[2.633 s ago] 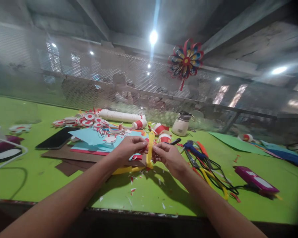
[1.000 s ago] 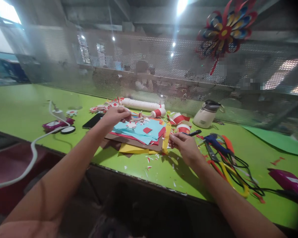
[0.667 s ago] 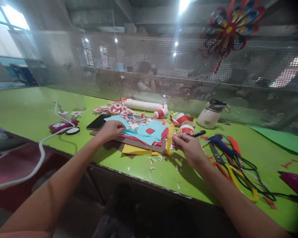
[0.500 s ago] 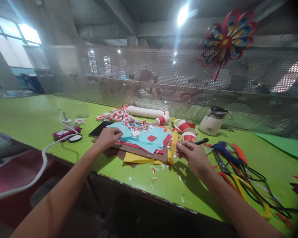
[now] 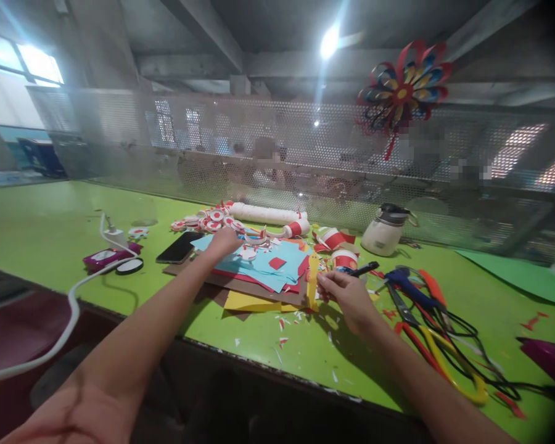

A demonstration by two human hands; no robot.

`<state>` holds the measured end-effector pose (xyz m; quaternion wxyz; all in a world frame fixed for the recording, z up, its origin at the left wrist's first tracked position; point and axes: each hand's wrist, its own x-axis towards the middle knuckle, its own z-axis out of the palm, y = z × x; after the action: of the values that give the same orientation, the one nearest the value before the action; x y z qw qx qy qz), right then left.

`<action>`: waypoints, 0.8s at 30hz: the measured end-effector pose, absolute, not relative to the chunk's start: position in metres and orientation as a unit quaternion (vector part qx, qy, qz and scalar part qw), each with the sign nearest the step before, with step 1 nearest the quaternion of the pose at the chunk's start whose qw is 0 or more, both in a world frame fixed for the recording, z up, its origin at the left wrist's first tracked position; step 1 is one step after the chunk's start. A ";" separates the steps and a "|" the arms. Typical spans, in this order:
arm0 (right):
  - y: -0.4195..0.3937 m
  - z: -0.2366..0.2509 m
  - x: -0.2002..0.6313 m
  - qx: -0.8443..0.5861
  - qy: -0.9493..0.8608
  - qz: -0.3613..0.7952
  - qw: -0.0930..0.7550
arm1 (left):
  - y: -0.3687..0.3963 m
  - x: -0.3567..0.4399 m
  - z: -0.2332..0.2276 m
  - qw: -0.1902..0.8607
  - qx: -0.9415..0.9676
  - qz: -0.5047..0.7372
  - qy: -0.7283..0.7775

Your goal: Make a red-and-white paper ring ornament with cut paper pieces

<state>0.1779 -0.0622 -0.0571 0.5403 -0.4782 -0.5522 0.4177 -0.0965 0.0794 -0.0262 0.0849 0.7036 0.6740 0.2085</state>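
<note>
My right hand (image 5: 348, 297) pinches a narrow yellow paper cutout (image 5: 312, 280) upright between thumb and fingertips. A black marker (image 5: 367, 269) sticks out behind the same hand; whether the hand also grips it is unclear. My left hand (image 5: 226, 242) reaches over the light blue paper sheets (image 5: 259, 266), close to a pile of red-and-white paper discs (image 5: 215, 217). Its fingers are hidden behind the back of the hand. On the blue sheets lie a small red paper piece (image 5: 277, 263) and a white cutout (image 5: 248, 253).
Scissors (image 5: 409, 314) and tangled cables lie at the right. A cream jug (image 5: 383, 233) stands behind cut red-and-white paper cups (image 5: 345, 259). At the left are a phone (image 5: 180, 246) and a purple device with a white cable (image 5: 105, 259). A perforated screen (image 5: 203, 166) borders the table.
My left hand has moved forward and right, from the left edge of the blue sheets toward the disc pile. The right hand still holds the yellow cutout. The view has shifted slightly.
</note>
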 end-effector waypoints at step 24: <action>-0.062 -0.049 0.182 -0.411 -0.490 0.477 0.603 | 0.035 -0.009 -0.048 0.238 0.706 0.385 0.546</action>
<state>0.1819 -0.0617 -0.0486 0.6026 -0.4110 -0.4903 0.4771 -0.0087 0.0349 -0.0478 0.2378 0.7056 0.5456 0.3846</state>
